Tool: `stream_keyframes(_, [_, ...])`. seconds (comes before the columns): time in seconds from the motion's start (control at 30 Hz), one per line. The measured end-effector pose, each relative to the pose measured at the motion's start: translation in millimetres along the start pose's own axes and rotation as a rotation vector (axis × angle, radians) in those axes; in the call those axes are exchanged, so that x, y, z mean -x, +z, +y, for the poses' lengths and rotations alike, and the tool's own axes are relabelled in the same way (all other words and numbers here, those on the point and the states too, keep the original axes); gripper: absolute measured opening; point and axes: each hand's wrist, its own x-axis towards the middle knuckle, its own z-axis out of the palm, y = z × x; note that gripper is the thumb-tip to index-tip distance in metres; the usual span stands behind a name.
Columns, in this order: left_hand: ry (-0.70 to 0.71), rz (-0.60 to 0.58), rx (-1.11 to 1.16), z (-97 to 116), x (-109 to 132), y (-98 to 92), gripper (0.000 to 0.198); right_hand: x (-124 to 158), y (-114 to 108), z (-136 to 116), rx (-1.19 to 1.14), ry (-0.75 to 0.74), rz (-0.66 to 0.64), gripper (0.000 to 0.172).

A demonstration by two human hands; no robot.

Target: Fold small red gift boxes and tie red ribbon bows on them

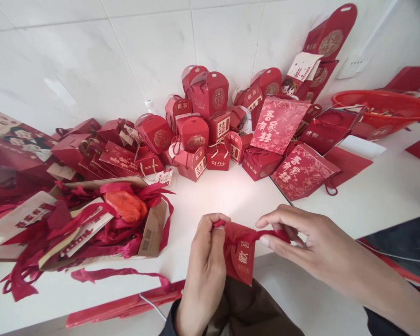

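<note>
Small red box point(244, 266) held up at lower centre of frame, just off the near edge of the white table point(227, 198). Its flaps appear folded shut. The box is gripped at its left side by the left hand point(206, 259), thumb and fingers pressed together on it; a bit of ribbon shows at those fingertips too. A dark red ribbon point(258, 235) is laid across the box and pinched at its right-hand end between thumb and fingers of the right hand point(301, 235).

Progress — folding judged done, ribbon judged partly fastened; no finished bow is seen, and whether a knot lies beneath cannot be told. Assembled red boxes point(195, 133) are grouped at upper centre. More ribbons point(126, 235) are heaped in the cardboard carton point(153, 233) at left — supply judged far from used up. One loose strip point(121, 273) is left lying at lower left.
</note>
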Motion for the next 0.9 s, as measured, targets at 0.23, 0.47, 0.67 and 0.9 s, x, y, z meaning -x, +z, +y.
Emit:
stream_keyframes(0.23, [0.089,0.103,0.087,0.6,-5.8,5.5,0.020,1.7,-7.3,17.1,0.123,-0.073,0.016,0.014])
stream_keyframes(0.47, [0.071,0.341,0.163,-4.6,2.2,17.0,0.025,-12.2,-7.1,4.4,0.139,-0.066,0.068,0.016])
stream_keyframes(0.67, [0.194,0.253,-0.007,3.0,-11.6,11.4,0.025,-21.1,-6.9,-8.5,-0.021,-0.160,0.053,0.016])
stream_keyframes(0.9, [0.086,0.061,-0.007,-1.1,-27.6,4.8,0.032,-34.7,0.6,-21.4,-0.114,-0.197,-0.025,0.018])
